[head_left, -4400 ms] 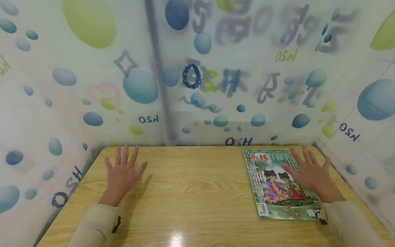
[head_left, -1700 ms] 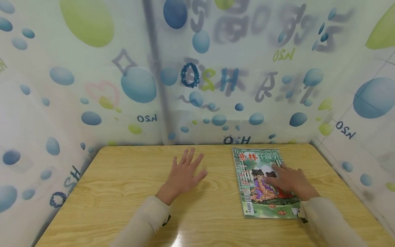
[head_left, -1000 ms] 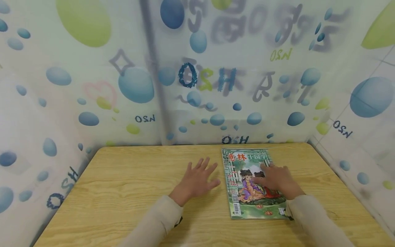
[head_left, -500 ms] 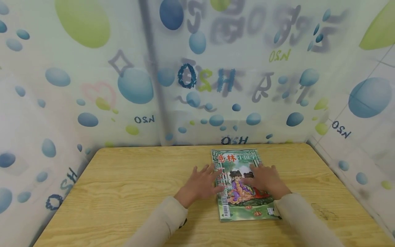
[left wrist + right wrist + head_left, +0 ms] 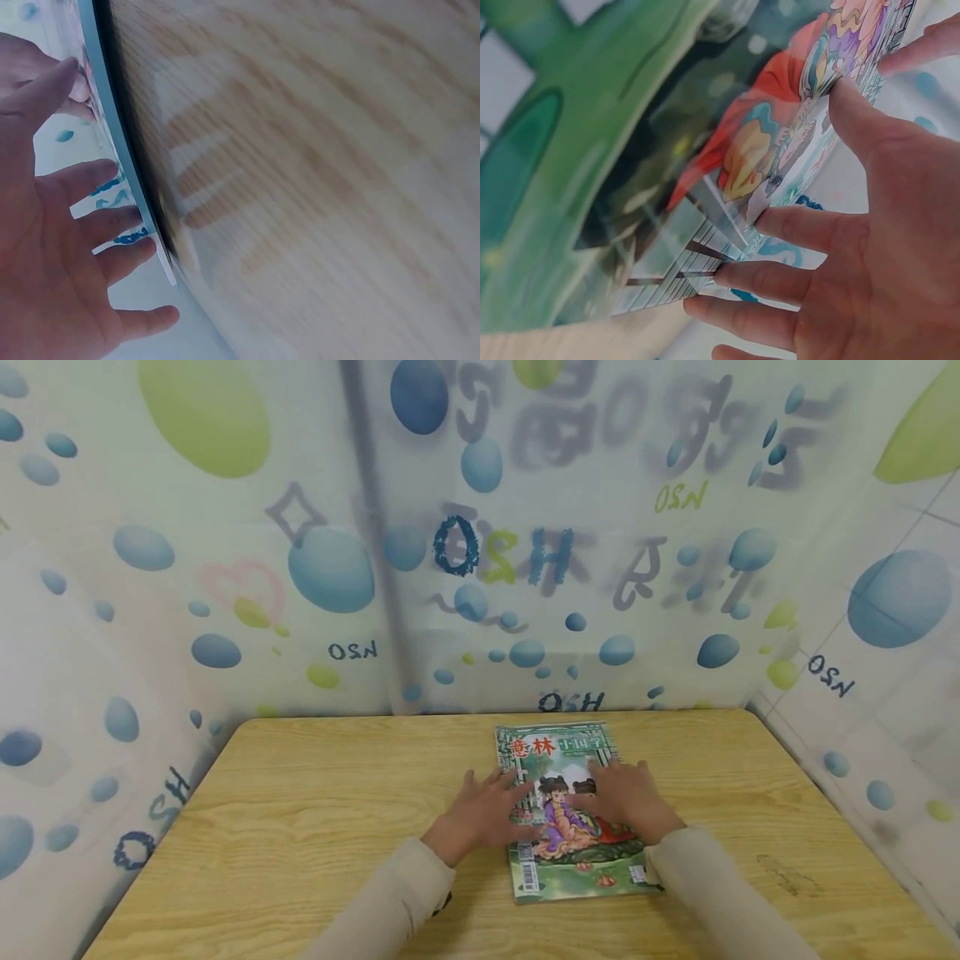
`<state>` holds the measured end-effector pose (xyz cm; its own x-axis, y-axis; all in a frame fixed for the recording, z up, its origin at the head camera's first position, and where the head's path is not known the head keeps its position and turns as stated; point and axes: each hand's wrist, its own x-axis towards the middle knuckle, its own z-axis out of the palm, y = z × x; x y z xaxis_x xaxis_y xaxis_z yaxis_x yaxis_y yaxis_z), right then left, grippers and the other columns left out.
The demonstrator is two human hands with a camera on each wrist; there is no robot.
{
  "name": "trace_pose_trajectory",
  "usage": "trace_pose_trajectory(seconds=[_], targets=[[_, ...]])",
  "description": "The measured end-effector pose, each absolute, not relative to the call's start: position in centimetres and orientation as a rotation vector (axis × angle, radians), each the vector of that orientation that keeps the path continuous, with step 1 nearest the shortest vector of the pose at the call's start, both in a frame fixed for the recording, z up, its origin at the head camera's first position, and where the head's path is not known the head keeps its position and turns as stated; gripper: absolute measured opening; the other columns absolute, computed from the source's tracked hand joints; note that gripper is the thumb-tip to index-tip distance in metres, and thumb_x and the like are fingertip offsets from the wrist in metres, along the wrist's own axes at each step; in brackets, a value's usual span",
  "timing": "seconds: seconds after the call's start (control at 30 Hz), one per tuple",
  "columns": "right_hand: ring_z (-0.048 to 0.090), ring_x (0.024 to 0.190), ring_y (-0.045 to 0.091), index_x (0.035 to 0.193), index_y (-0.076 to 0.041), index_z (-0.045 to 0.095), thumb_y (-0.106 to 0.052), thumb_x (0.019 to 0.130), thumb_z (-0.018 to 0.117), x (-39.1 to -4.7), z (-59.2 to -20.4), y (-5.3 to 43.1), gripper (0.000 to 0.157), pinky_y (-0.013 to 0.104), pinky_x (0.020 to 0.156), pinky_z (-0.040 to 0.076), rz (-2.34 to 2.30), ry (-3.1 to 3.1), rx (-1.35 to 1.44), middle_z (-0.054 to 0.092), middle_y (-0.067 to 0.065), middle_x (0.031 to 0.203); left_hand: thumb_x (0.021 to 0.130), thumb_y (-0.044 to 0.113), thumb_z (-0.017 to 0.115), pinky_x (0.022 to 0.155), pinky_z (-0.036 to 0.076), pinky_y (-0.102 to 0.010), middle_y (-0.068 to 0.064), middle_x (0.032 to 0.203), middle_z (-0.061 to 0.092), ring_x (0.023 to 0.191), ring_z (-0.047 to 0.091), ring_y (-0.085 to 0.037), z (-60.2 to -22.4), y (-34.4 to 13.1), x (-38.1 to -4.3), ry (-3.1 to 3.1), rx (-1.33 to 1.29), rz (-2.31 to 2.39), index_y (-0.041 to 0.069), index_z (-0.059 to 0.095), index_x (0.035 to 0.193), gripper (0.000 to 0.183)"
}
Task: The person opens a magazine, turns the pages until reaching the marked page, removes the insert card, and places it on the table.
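Observation:
A magazine [image 5: 566, 843] with a green illustrated cover of two cartoon figures lies flat just right of the table's middle. My right hand [image 5: 626, 797] rests on the right part of its cover; in the right wrist view its fairly straight, spread fingertips touch the glossy cover [image 5: 705, 135]. My left hand [image 5: 483, 814] is at the magazine's left side, fingers spread and reaching over that edge. In the left wrist view the left fingers [image 5: 120, 259] are beside the magazine's edge [image 5: 124, 139]; whether all of them touch it I cannot tell. Neither hand curls round anything.
The wood-grain table [image 5: 315, 810] stretches out to both sides of the magazine. A dark smudge [image 5: 787, 875] marks its right part. Behind it and at both sides hang white curtains [image 5: 480, 677] with blue and green drops.
The magazine has slid left from the table's right side with my right hand on it. My left hand has moved right, from the table's left side to the magazine's left edge.

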<state>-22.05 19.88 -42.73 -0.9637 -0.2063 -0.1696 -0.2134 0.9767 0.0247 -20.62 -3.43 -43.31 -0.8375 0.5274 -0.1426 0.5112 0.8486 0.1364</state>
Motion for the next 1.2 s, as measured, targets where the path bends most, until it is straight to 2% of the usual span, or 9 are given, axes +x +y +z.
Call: trace_pose_trajectory(seconds=[0.5,0.8,1.03,1.2], targets=[[0.05,0.128,0.044,0.144,-0.001,0.05,-0.068,0.089,0.055,-22.1,-42.5,18.8,0.086,0.067,0.105,0.031,0.05,2.922,-0.425,0.055,0.026,0.138,0.081,0.072,0.062,0.112,0.025,-0.064,-0.005,0.155,0.041,0.142,0.038,-0.03,-43.7,-5.6,-21.1,2.869,0.829,0.057,0.029,0.048,0.149,0.081],[0.046,0.133,0.045,0.15,-0.008,0.045,-0.064,0.088,0.06,-21.3,-42.1,18.9,0.085,0.064,0.112,0.021,-0.056,2.876,-0.51,0.046,0.028,0.146,0.079,0.065,0.071,0.113,0.024,-0.063,-0.006,0.153,0.044,0.141,0.04,-0.03,-43.1,-7.2,-21.2,2.848,0.822,0.146,0.025,0.053,0.145,0.08],[0.046,0.134,0.042,0.149,-0.008,0.045,-0.061,0.09,0.06,-21.0,-42.6,19.2,0.08,0.066,0.111,0.024,-0.131,2.886,-0.629,0.045,0.027,0.148,0.077,0.06,0.075,0.113,0.022,-0.064,-0.008,0.154,0.043,0.142,0.038,-0.032,-43.0,-8.5,-21.3,2.827,0.799,0.212,0.022,0.054,0.145,0.08],[0.038,0.139,0.044,0.151,-0.008,0.043,-0.057,0.093,0.058,-20.8,-43.1,19.7,0.077,0.069,0.109,0.022,-0.248,2.856,-0.679,0.036,0.027,0.154,0.076,0.06,0.077,0.113,0.023,-0.065,-0.008,0.153,0.044,0.141,0.04,-0.034,-42.9,-9.0,-21.3,2.835,0.797,0.206,0.022,0.056,0.143,0.08]])
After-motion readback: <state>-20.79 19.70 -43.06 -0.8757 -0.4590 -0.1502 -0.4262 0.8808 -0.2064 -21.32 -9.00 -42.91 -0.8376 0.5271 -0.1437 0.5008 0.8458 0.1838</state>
